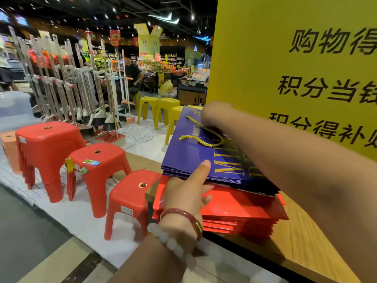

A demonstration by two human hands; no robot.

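A flat stack of purple bags is seen at the centre of the frame, laid on a wider stack of red bags at the left end of the desk. The purple stack's long axis runs from centre right up towards the upper middle, with its cord handle at the far end.

The near left edge of the purple bags is pinched by the left grip, with the thumb laid on top and the fingers tucked beneath, above the red bags. The right grip is reached across to the far end, just beside the cord. Its fingers are hidden, so whether anything is held cannot be told. The left grip is the nearer to the viewer.

A lift or slide of the purple stack is judged to be in hand. Little room is left on the right, where a yellow sign stands close behind the forearm. To the left the desk ends just beside the stacks, with red stools below that edge. Open room is found upward and towards the lower centre.
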